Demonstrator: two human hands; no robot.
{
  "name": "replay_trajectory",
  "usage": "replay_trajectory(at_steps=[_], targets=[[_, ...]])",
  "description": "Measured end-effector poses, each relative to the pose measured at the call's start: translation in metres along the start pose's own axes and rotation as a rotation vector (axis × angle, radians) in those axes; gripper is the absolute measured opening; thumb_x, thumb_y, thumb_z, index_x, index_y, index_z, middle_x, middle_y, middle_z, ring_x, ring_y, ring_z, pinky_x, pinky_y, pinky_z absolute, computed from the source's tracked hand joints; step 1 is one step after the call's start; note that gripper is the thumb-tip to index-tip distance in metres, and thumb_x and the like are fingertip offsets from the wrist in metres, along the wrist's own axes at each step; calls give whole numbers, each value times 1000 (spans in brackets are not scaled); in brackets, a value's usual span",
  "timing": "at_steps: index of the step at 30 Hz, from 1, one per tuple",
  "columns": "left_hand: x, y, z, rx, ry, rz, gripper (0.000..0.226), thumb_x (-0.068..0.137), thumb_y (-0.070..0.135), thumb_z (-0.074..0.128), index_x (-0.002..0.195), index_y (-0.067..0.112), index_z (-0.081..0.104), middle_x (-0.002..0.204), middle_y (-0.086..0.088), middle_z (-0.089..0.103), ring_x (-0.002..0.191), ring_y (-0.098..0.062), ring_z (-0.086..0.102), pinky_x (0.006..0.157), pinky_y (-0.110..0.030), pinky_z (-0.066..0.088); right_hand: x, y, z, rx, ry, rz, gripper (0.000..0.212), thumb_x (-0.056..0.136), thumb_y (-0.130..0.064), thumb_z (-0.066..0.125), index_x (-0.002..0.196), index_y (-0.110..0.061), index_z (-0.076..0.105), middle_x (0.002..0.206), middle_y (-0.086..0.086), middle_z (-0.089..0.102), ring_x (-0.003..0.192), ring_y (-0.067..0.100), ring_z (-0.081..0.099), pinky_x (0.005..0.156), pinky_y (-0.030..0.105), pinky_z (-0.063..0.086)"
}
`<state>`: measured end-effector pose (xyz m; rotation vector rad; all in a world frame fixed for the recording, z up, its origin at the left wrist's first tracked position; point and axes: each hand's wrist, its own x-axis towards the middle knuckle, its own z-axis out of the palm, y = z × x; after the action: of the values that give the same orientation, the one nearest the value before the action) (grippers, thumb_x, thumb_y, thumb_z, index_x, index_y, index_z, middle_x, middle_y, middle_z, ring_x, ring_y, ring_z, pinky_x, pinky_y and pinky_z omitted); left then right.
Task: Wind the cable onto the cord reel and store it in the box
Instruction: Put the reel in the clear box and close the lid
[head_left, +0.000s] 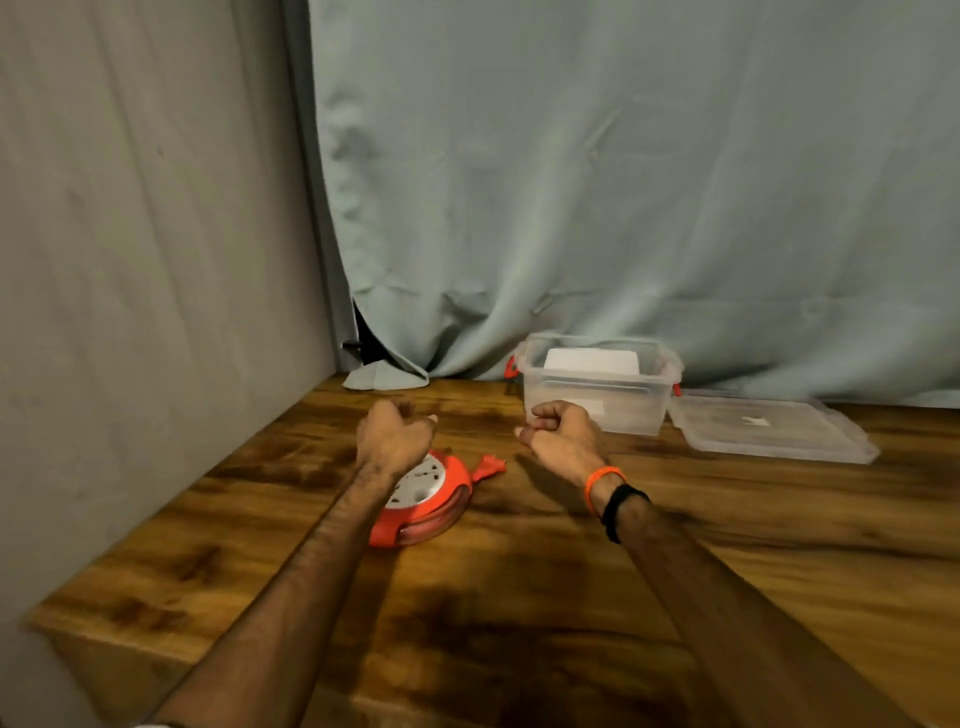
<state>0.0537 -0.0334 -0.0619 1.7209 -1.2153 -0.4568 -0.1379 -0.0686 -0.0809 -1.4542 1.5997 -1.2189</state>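
Orange plastic marks the cord reel, which lies flat on the wooden surface with its white socket face turned up. Only the head view is given. In it the cable appears already coiled in the reel's rim groove, and the orange plug pokes out to the reel's far right, resting on the wood.

Both hands hover above the surface, curled into loose fists and holding nothing that can be seen. The left hand sits just beyond the reel's far edge, its forearm crossing over the reel's left part, so the reel lies below and slightly back toward the person from that hand. The right hand is further off, to the right of the plug. The left hand is judged the nearer one for a pickup.

The clear box stands open at the back, beyond and right of the right hand, with its lid lying flat on the surface just to its right. The reel must travel away from the person and rightward to reach it, so the right hand is better placed for the drop.

Part of the reel's left side is hidden by the left forearm. Whether the plug end is fully tucked cannot be told. Something white shows inside the box, too unclear to name.
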Motion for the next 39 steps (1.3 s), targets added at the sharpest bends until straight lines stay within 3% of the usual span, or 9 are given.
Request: replay_trajectory(at_steps=[4,7,10,12,17,23,28,34,39], targets=[[10,36,40,-101,-111,48,32,82,24,75,110,11,66,107,-9,70,102,-26,64,94,-34,51,21,4,-52,49,65,17,25,72,-13,78,93,-16,63,89,2,69,100,21,64,100,35,48],[18,55,67,-143,-197,43,37,84,22,74,116,7,63,105,-9,70,89,-22,67,89,-30,52,34,13,-86,-7,131,-15,25,74,-13,77,93,-18,62,92,-1,68,96,18,65,97,36,50],[29,72,91,-150,-224,15,40,83,22,75,119,7,63,117,-13,68,106,-27,63,100,-39,49,47,20,-115,-87,246,-49,23,74,-16,73,94,-21,62,87,-7,67,89,14,66,92,28,51],[38,80,105,-141,-195,6,45,83,20,75,124,7,61,125,-13,65,112,-27,60,101,-33,46,58,24,-128,-139,306,-58,27,75,-18,72,101,-18,65,93,-3,69,92,17,66,88,22,47],[68,89,136,-131,-161,-44,59,87,25,72,138,8,46,137,-16,54,121,-32,53,100,-41,46,91,30,-140,-238,413,-51,34,79,-28,70,106,-8,67,106,13,71,99,31,64,84,32,49],[108,87,170,-132,-168,-123,65,83,34,76,134,5,48,133,-19,57,116,-37,55,98,-48,50,141,40,-144,-158,274,125,39,84,-34,63,111,-5,63,120,18,64,111,36,58,88,32,43],[132,82,194,-252,-259,-217,69,79,30,80,135,5,48,130,-17,59,110,-34,60,96,-50,52,174,50,-138,-23,151,164,38,84,-31,60,114,-8,63,117,16,65,109,36,58,97,48,47],[130,79,200,-488,-303,-297,72,80,20,79,138,8,37,129,-18,56,105,-35,62,91,-54,54,179,53,-136,90,164,174,30,82,-18,54,108,-7,64,112,18,65,107,38,59,96,53,48],[106,87,175,-540,-303,-308,65,78,21,80,132,11,46,120,-15,62,94,-33,66,82,-52,59,146,37,-145,137,193,118,25,80,-11,52,100,-11,68,104,15,69,100,35,63,93,52,51]])
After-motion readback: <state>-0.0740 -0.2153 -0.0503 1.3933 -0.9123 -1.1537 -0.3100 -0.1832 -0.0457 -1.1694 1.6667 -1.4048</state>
